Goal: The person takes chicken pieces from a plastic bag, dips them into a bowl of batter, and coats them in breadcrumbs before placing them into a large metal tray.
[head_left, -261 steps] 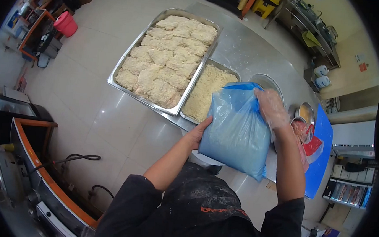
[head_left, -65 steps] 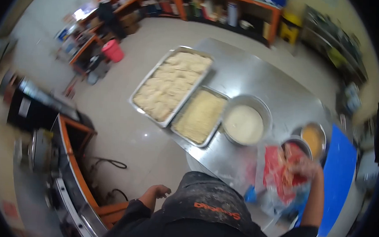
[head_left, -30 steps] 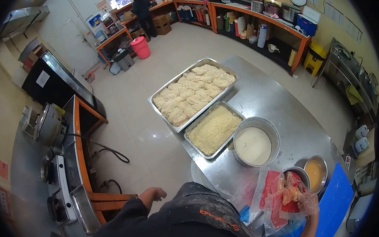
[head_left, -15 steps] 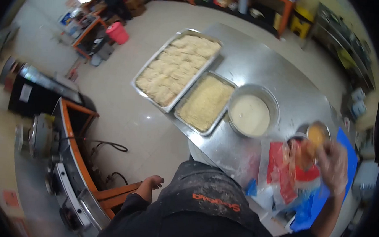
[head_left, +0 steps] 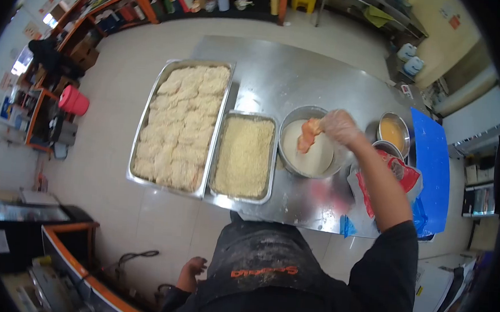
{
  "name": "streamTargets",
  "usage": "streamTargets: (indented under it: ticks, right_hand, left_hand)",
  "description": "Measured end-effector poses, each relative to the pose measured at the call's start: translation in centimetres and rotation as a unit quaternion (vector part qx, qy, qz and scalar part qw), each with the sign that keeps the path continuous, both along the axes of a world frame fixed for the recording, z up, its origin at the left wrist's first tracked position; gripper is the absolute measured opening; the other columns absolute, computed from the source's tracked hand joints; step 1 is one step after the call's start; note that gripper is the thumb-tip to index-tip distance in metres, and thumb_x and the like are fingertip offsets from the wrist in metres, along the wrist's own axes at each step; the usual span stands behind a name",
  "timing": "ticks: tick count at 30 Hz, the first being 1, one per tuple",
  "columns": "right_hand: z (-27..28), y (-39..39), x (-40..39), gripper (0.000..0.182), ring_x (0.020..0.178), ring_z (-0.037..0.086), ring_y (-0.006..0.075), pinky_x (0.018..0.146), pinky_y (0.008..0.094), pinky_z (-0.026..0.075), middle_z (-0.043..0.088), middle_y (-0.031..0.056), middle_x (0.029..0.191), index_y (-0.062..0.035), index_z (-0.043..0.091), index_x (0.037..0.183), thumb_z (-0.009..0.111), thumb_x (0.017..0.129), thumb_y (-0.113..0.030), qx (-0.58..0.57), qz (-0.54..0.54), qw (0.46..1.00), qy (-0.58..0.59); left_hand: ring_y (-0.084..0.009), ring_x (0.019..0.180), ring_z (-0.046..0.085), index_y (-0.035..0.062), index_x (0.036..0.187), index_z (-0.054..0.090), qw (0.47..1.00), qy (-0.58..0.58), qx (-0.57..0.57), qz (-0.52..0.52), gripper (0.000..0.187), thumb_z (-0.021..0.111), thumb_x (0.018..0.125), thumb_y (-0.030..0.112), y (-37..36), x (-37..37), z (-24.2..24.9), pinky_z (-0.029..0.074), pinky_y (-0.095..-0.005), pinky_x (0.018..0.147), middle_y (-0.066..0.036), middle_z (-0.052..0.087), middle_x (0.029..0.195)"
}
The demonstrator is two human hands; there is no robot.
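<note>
My right hand (head_left: 339, 127), in a clear plastic glove, pinches a piece of raw meat (head_left: 308, 138), pinkish orange like marinated chicken. The piece dangles over the round metal bowl (head_left: 283, 158) of creamy white liquid (head_left: 315, 159). Left of that bowl stands a small metal tray (head_left: 272, 174) of pale crumbs (head_left: 243, 155). Farther left, a large metal tray (head_left: 142, 132) is filled with crumb-coated pieces (head_left: 186, 118). My left hand (head_left: 196, 266) hangs low beside the apron, away from the table, fingers loosely bent and nothing visible in it.
Right of the bowl are a metal bowl of orange-yellow liquid (head_left: 392, 132), a red and clear plastic bag (head_left: 400, 172) over another metal bowl, and a blue board (head_left: 430, 173) at the steel table's (head_left: 267, 57) right end. Behind me on the left, a counter has an orange edge (head_left: 69, 259).
My right hand has moved left from the bag and the orange-liquid bowl to above the white liquid, bringing the raw meat. The view has turned right; my left hand still hangs low.
</note>
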State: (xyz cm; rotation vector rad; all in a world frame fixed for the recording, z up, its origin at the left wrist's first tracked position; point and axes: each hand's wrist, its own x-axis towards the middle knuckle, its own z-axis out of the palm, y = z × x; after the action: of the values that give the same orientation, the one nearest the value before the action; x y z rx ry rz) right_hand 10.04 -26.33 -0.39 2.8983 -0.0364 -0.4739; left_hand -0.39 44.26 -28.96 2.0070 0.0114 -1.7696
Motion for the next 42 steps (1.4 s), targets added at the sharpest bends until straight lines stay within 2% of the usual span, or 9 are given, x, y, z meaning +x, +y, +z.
streamTargets:
  ticks: [4,10,13,16,18,22,28,39,42]
  right_hand:
    - [-10.3,0.0,0.8,0.033,0.104,0.066,0.0342,0.091,0.0401,0.051,0.067,0.0252,0.107,0.0011,0.073,0.097,0.058,0.085,-0.026,0.08,-0.33,0.937,0.081]
    - [-11.7,3.9,-0.9,0.035,0.104,0.066,0.0344,0.088,0.0429,0.052,0.067,0.0246,0.107,-0.0018,0.074,0.095,0.067,0.078,-0.032,0.16,-0.542,0.822,-0.07]
    - [-13.1,2.8,-1.8,0.032,0.101,0.067,0.0332,0.083,0.0411,0.054,0.069,0.0232,0.104,-0.0015,0.073,0.095,0.066,0.08,-0.029,0.124,-0.499,0.854,-0.082]
    - [-14.1,-0.8,-1.7,0.033,0.104,0.066,0.0329,0.088,0.0399,0.053,0.068,0.0192,0.109,-0.0068,0.074,0.098,0.056,0.088,-0.032,-0.018,-0.246,0.963,0.106]
    - [-13.3,-2.2,-2.1,0.022,0.091,0.068,0.0304,0.078,0.0385,0.053,0.071,0.0179,0.098,-0.0028,0.072,0.09,0.06,0.083,-0.02,0.145,-0.248,0.953,-0.095]
    - [0.2,6.4,-0.7,0.013,0.081,0.068,0.0292,0.073,0.0394,0.053,0.071,0.0167,0.091,-0.0015,0.07,0.083,0.063,0.077,-0.012,0.315,-0.36,0.847,-0.23]
    - [-10.2,6.3,-3.0,0.019,0.083,0.068,0.037,0.076,0.0418,0.053,0.069,0.0213,0.088,-0.0035,0.072,0.087,0.063,0.079,-0.018,0.125,-0.235,0.963,-0.035]
    - [-5.7,5.2,-1.3,0.023,0.076,0.067,0.0378,0.07,0.0434,0.052,0.067,0.0229,0.08,-0.0033,0.071,0.082,0.067,0.078,-0.025,0.133,-0.22,0.961,-0.105]
    - [-2.2,4.6,-1.1,0.021,0.074,0.065,0.0378,0.068,0.042,0.052,0.067,0.0224,0.078,-0.002,0.069,0.082,0.066,0.078,-0.022,0.175,-0.263,0.934,-0.167]
  left_hand:
    - [-0.0217,0.07,0.057,0.0077,0.12,0.056,0.977,0.1,0.142,0.127,0.035,0.05,0.094,0.03,2.2,5.6,-2.0,0.047,-0.0386,0.058,-0.012,0.066,0.1]
    - [-0.021,0.07,0.057,0.0063,0.127,0.054,0.979,0.048,0.153,0.125,0.04,0.049,0.095,0.03,4.5,12.2,0.6,0.047,-0.0358,0.056,-0.013,0.066,0.099]
    - [-0.0201,0.068,0.057,0.0069,0.13,0.053,0.979,0.037,0.158,0.125,0.04,0.047,0.095,0.025,4.4,13.7,2.7,0.046,-0.0349,0.055,-0.013,0.066,0.101]
    - [-0.0202,0.066,0.056,0.0079,0.132,0.051,0.98,0.06,0.144,0.124,0.041,0.046,0.095,0.024,5.8,14.0,1.4,0.045,-0.0347,0.054,-0.014,0.066,0.104]
    - [-0.0201,0.066,0.055,0.009,0.135,0.05,0.978,0.078,0.131,0.139,0.043,0.045,0.095,0.022,7.3,13.6,0.1,0.044,-0.0343,0.054,-0.014,0.065,0.107]
    - [-0.0203,0.066,0.055,0.0079,0.136,0.05,0.997,0.052,0.051,0.005,0.043,0.045,0.094,0.019,9.1,12.3,-1.1,0.045,-0.0348,0.054,-0.014,0.066,0.108]
    - [-0.0218,0.075,0.065,0.003,0.132,0.053,0.907,-0.079,-0.097,-0.401,0.058,0.064,0.076,-0.006,6.2,11.9,3.9,0.054,-0.0398,0.066,-0.014,0.07,0.11]
    - [-0.0156,0.064,0.049,0.0081,0.138,0.048,0.981,0.088,0.095,0.142,0.044,0.037,0.096,0.016,9.3,13.0,-0.8,0.043,-0.0333,0.057,-0.01,0.064,0.104]
    - [-0.0158,0.066,0.05,0.0075,0.136,0.05,0.999,0.048,0.004,0.016,0.042,0.039,0.096,0.015,11.6,12.9,-2.7,0.043,-0.0331,0.057,-0.01,0.064,0.102]
